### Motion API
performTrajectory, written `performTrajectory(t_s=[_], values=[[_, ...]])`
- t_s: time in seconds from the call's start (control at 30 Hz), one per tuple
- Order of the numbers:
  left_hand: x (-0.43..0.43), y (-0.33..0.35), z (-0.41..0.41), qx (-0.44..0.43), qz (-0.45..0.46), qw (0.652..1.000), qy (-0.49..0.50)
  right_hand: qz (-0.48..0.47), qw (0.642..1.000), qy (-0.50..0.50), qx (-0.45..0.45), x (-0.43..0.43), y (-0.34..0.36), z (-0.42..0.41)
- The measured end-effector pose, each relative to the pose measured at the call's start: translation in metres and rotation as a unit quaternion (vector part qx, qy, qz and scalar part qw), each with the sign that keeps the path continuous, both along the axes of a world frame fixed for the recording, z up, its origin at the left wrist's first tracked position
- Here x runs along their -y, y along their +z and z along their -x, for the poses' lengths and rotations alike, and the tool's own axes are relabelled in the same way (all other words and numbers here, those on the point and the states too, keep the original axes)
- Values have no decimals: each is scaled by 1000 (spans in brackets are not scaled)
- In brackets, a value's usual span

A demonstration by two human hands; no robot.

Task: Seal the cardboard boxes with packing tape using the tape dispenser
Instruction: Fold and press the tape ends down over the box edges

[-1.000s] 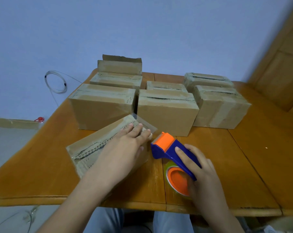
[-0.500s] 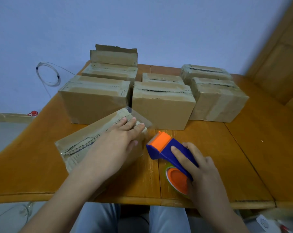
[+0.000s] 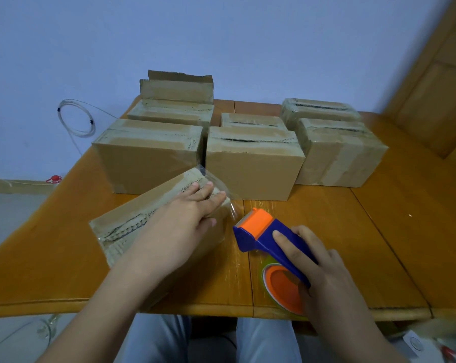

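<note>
Orange wooden table (image 3: pixel 378 231): I log the right hand (image 3: pixel 326 271), curled round the blue-and-orange plastic tape dispenser (image 3: pixel 266 231), now drawn just clear of the near brown cardboard box (image 3: pixel 132 218) under the flat, straight-fingered left hand (image 3: pixel 185 226); strip apparently cut.

The tape dispenser (image 3: pixel 274 239) has a deep blue body with 2 orange parts, its cutter head and its round hub, and the tape roll (image 3: pixel 264 273) shows a yellow-green edge. The cardboard boxes (image 3: pixel 250 171) are plain tan-brown with dark jagged lines along their top seams. They stand on an orange-brown wooden table (image 3: pixel 378 244) with fine grain, against a pale blue wall (image 3: pixel 221 35).
</note>
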State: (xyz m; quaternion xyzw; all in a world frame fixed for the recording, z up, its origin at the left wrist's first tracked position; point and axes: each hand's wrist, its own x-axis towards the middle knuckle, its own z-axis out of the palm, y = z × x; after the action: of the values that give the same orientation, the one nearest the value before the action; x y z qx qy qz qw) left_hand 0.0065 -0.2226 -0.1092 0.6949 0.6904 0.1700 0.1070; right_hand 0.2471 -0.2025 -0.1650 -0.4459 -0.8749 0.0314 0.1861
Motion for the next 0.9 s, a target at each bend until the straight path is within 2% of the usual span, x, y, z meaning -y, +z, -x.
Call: performTrajectory(t_s=[0.23, 0.4, 0.9], values=[[1, 2, -2, -3, -3, 1000, 5, 17, 1000, -22, 7, 1, -1, 5], [2, 2, -4, -25, -10, 1000, 6, 92, 995, 3, 25, 0, 14, 14], [3, 4, -6, -38, -57, 997, 26, 81, 991, 9, 105, -14, 29, 27]])
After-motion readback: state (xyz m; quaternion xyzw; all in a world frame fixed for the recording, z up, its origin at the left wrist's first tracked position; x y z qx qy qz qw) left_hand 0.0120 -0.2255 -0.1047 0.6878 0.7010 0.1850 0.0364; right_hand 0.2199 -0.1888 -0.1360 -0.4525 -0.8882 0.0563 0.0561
